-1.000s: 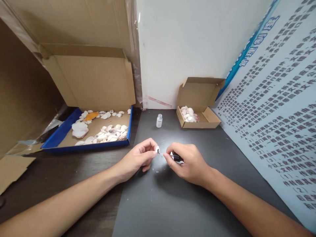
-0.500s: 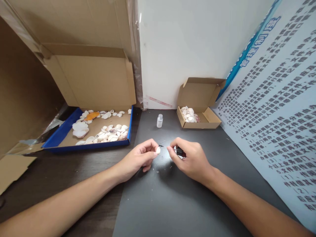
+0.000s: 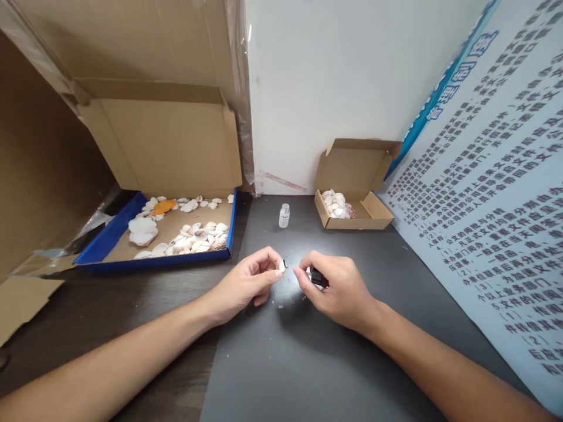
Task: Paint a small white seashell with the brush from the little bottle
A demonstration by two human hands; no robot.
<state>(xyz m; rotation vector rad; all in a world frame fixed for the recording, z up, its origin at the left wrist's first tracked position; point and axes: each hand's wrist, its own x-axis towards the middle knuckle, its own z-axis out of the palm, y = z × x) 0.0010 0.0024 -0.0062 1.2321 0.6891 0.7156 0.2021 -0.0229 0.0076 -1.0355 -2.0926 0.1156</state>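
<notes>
Pinched between the thumb and forefinger of my left hand (image 3: 253, 275) is a small white seashell (image 3: 282, 266). My right hand (image 3: 336, 284) grips a thin brush by its black cap (image 3: 316, 276); the stem runs out past the fingertips. The dark brush tip (image 3: 285, 264) lies at the shell's right edge and seems to touch it. Beyond both hands, a small glass bottle (image 3: 284, 217) with a white label stands upright, its neck uncapped.
To the left lies an open blue-edged cardboard box (image 3: 153, 265) with many seashells and an orange piece (image 3: 164, 206). A smaller open cardboard box (image 3: 358, 223) at the back right holds more shells. A white board (image 3: 325, 76) and a printed poster (image 3: 497, 234) border the desk.
The brush tip has shifted down slightly, onto the shell's edge. My right hand has moved a little left and tilted. My left hand stays where it was.
</notes>
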